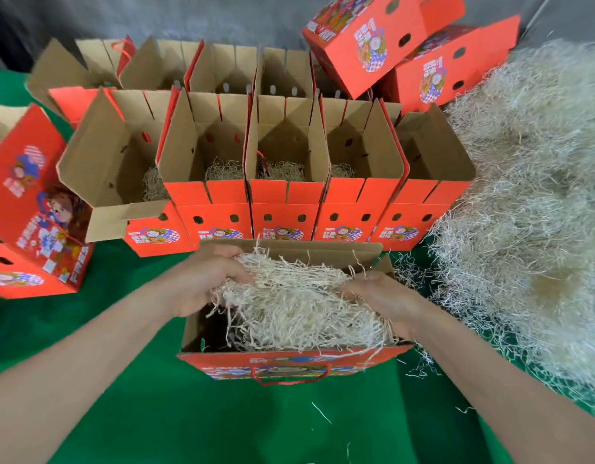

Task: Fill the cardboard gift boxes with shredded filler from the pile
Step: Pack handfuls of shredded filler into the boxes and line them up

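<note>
On the green cloth-covered table (pixel 256 426), a few loose pale strands (pixel 321 411) lie in front of the nearest open red cardboard gift box (pixel 289 361). Its red rope handle (pixel 289 380) hangs down the front wall. Both forearms reach in over this box.

The left hand (pixel 205 279) has its fingers curled into the left end of a wad of pale shredded filler (pixel 289 303) and grips it. The right hand (pixel 380 296) holds the right end, its fingers bent around the strands. The wad sits in the mouth of the box, spanning most of the opening, with its lower strands hanging inside. A dark gap shows at the box's left inner corner.

Just behind stands a row of five open red boxes (pixel 282 212), side by side with their brown flaps raised. A thin layer of filler shows in the bottom of four of them.

To the right, the big pile of shredded filler (pixel 530 202) spreads across the cloth, touching the row's right end. At the left edge lie printed red boxes (pixel 28 202).

Farther back is a second row of open boxes (pixel 222 65), their insides mostly hidden. Two closed red boxes (pixel 373 38) rest tilted at the upper right.
</note>
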The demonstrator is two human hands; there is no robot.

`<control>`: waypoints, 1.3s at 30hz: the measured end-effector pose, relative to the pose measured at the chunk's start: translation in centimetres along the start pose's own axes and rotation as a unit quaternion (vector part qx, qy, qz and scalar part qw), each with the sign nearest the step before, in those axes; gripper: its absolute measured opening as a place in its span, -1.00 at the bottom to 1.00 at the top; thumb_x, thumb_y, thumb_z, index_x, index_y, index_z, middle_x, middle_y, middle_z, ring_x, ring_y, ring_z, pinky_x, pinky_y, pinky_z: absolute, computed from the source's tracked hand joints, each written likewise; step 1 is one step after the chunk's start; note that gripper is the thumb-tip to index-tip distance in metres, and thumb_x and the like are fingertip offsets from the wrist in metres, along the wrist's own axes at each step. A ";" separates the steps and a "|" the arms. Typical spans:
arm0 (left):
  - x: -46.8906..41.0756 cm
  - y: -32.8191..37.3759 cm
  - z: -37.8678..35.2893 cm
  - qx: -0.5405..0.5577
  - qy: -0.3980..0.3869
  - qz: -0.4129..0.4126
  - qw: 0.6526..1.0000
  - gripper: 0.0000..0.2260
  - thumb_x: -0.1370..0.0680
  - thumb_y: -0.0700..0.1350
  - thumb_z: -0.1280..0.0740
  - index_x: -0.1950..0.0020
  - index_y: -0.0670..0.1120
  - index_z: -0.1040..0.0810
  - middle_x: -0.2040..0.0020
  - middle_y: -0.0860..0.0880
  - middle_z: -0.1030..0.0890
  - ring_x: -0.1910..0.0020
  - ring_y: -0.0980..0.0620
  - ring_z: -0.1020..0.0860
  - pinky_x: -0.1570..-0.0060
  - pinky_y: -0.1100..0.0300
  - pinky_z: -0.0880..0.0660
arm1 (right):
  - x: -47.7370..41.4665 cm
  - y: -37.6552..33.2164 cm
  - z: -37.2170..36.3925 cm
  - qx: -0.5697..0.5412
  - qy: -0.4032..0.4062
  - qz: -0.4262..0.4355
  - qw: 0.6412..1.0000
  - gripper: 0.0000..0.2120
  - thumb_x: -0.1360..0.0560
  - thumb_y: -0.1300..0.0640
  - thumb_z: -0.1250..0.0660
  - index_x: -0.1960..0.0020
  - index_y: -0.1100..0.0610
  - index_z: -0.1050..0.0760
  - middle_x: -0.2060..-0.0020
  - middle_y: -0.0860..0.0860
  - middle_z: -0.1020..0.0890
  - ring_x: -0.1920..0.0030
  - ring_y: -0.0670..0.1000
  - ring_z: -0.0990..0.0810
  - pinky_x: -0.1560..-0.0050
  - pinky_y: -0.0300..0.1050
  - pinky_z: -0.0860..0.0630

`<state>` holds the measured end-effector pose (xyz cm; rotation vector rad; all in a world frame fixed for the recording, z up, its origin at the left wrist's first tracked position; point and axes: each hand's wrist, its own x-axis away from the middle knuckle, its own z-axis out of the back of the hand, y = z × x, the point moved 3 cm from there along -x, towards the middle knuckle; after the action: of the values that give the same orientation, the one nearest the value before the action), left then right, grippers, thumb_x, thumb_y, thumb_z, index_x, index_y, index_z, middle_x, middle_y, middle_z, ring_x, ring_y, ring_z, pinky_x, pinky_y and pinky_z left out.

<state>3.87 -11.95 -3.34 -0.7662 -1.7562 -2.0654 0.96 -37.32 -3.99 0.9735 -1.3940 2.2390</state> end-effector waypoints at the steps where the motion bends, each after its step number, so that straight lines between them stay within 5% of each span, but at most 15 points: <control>1: 0.2 -0.2 0.0 -0.036 -0.005 -0.008 0.999 -0.45 -0.44 -0.37 -0.32 -0.40 -0.10 -0.31 -0.27 -0.03 -0.36 -0.16 0.05 -0.33 -0.15 0.10 -0.33 | 0.0 0.0 0.0 0.004 0.005 -0.003 1.000 -0.91 -0.58 0.07 -0.18 0.04 0.05 -0.43 -0.33 0.12 -0.36 -0.29 0.08 -0.30 -0.35 0.01 -0.14; 5: 1.0 0.3 -0.2 -0.321 0.018 -0.139 0.937 -0.74 -0.47 -0.27 -0.27 -0.11 -0.02 -0.42 0.03 -0.04 -0.48 0.28 0.13 -0.45 0.38 0.30 -0.32 | -0.4 0.4 0.6 0.009 0.021 -0.018 1.000 -0.67 -0.58 0.11 -0.18 -0.32 0.13 -0.29 -0.35 0.13 -0.31 -0.30 0.09 -0.28 -0.36 0.06 -0.14; 9: 1.2 -0.2 -0.9 -0.241 -0.173 -0.027 0.955 -0.37 -0.39 -0.08 -0.48 -0.38 0.03 -0.27 -0.27 0.10 -0.38 -0.14 0.13 -0.36 -0.13 0.25 -0.28 | -0.7 0.5 0.8 -0.103 0.030 -0.045 0.993 -0.83 -0.52 0.06 -0.29 -0.04 0.12 -0.43 -0.33 0.12 -0.38 -0.34 0.15 -0.34 -0.35 0.16 -0.26; 12: 1.7 -0.5 -2.4 -0.304 -0.308 0.031 0.901 -0.29 -0.09 0.22 -0.58 -0.16 0.12 -0.42 -0.06 0.31 -0.50 -0.08 0.32 -0.45 -0.23 0.32 -0.27 | -0.8 -0.4 0.2 -0.144 0.017 -0.044 0.988 -0.87 -0.50 0.12 -0.29 0.03 0.17 -0.48 -0.02 0.16 -0.63 -0.02 0.13 -0.61 -0.08 0.06 -0.54; 15: 0.1 -0.6 -3.4 -0.324 -0.240 0.009 0.915 -0.75 -0.28 -0.09 -0.56 0.13 0.01 -0.56 0.29 0.27 -0.56 0.23 0.35 -0.51 -0.14 0.42 -0.29 | -0.7 -0.6 0.5 -0.124 0.001 -0.004 0.992 -0.75 -0.44 0.07 -0.32 -0.08 0.14 -0.48 -0.04 0.12 -0.60 -0.10 0.14 -0.55 -0.26 0.15 -0.40; 17: -0.6 0.1 -3.0 -0.228 -0.162 0.000 0.960 -0.73 -0.25 -0.14 -0.54 0.14 -0.04 -0.53 0.16 0.12 -0.57 0.09 0.20 -0.50 0.06 0.32 -0.34 | -0.2 -0.7 0.8 -0.099 -0.057 0.051 0.992 -0.60 -0.33 -0.07 -0.40 -0.13 -0.01 -0.47 -0.14 -0.02 -0.55 -0.25 0.01 -0.43 -0.37 0.08 -0.24; 18: -1.1 0.2 -2.7 -0.184 -0.123 0.001 0.975 -0.59 -0.21 -0.12 -0.54 0.02 -0.08 -0.49 0.02 0.03 -0.54 -0.04 0.10 -0.46 -0.14 0.23 -0.34 | 0.2 -1.0 0.4 -0.074 -0.092 0.075 0.990 -0.54 -0.28 -0.13 -0.43 -0.15 -0.08 -0.45 -0.14 -0.11 -0.55 -0.26 -0.08 -0.40 -0.35 -0.02 -0.25; 21: -1.0 0.4 -3.8 -0.112 -0.121 -0.006 0.986 -0.64 -0.31 -0.28 -0.48 -0.05 -0.12 -0.50 -0.03 -0.07 -0.59 -0.09 -0.02 -0.50 -0.01 0.23 -0.42 | 0.3 -1.5 -1.6 0.026 -0.096 0.128 0.987 -0.41 -0.28 0.02 -0.49 -0.25 -0.03 -0.35 -0.11 -0.06 -0.56 -0.06 -0.18 -0.54 0.20 -0.37 -0.47; 24: 0.0 0.9 -4.4 -0.100 -0.172 -0.009 0.980 -0.62 -0.30 -0.36 -0.49 -0.04 -0.09 -0.54 0.11 0.03 -0.68 0.06 0.14 -0.61 0.12 0.39 -0.48 | 0.0 -2.2 -1.8 0.031 -0.001 0.156 0.987 -0.67 -0.37 0.42 -0.30 0.03 0.04 -0.39 0.23 -0.02 -0.50 0.47 -0.32 -0.48 0.47 -0.43 -0.42; 26: 0.5 1.6 -2.9 -0.111 -0.141 -0.007 0.984 -0.49 -0.27 -0.25 -0.55 -0.17 -0.12 -0.48 -0.03 0.13 -0.64 -0.07 0.29 -0.54 -0.05 0.45 -0.41 | 0.3 -2.3 -0.6 0.018 0.027 0.168 0.985 -0.60 -0.39 0.44 -0.27 0.09 -0.07 -0.38 0.13 -0.12 -0.50 0.39 -0.37 -0.48 0.12 -0.44 -0.47; 28: 0.9 1.9 -0.9 -0.100 -0.119 0.010 0.988 -0.01 -0.10 -0.09 -0.62 -0.43 -0.16 -0.22 -0.40 -0.01 -0.36 -0.39 0.09 -0.28 -0.39 0.18 -0.14 | 0.6 -2.1 0.5 0.024 0.026 0.167 0.985 -0.56 -0.43 0.36 -0.33 -0.19 -0.03 -0.38 -0.16 -0.14 -0.39 0.08 -0.30 -0.50 -0.09 -0.43 -0.32; 30: 1.7 2.2 0.1 -0.093 -0.107 0.018 0.990 0.18 -0.04 -0.11 -0.63 -0.51 -0.17 -0.02 -0.48 -0.10 -0.17 -0.45 -0.01 -0.14 -0.37 0.14 -0.04 | 0.4 -1.8 1.5 0.047 0.029 0.145 0.988 -0.37 -0.43 0.29 -0.36 -0.43 0.14 -0.20 -0.36 -0.02 -0.30 -0.14 -0.16 -0.37 -0.18 -0.29 -0.19; 33: 1.7 1.9 1.6 -0.081 -0.061 0.036 0.994 0.04 -0.12 -0.05 -0.61 -0.48 -0.16 -0.14 -0.49 -0.08 -0.16 -0.45 0.01 -0.10 -0.40 0.00 0.01 | 0.5 -1.6 2.5 0.059 0.036 0.129 0.989 -0.29 -0.42 0.22 -0.39 -0.48 0.15 -0.14 -0.44 0.10 -0.24 -0.28 -0.04 -0.36 -0.35 -0.09 -0.19; 36: 2.0 1.6 1.9 -0.037 -0.066 0.036 0.996 -0.22 -0.01 0.10 -0.63 -0.18 -0.06 -0.55 -0.42 0.02 -0.23 -0.41 0.09 -0.10 -0.40 -0.08 0.05 | 1.3 -1.7 2.5 0.083 0.027 0.133 0.987 -0.30 -0.46 0.25 -0.33 -0.50 0.12 -0.08 -0.47 0.00 -0.14 -0.04 -0.30 -0.45 -0.11 -0.48 -0.32; 39: 1.5 1.3 1.1 0.010 -0.093 0.020 0.995 -0.02 -0.10 0.06 -0.60 -0.44 -0.11 -0.29 -0.46 0.03 -0.27 -0.43 0.15 -0.14 -0.41 0.00 0.03 | 1.7 -2.2 1.7 0.023 -0.021 0.138 0.990 -0.25 -0.43 0.31 -0.35 -0.49 0.06 -0.05 -0.45 -0.03 -0.14 0.04 -0.38 -0.39 -0.13 -0.45 -0.23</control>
<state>3.62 -10.96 -1.26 -1.0081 -1.8371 -2.0039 1.71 -37.88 -0.85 0.8945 -1.5874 2.4707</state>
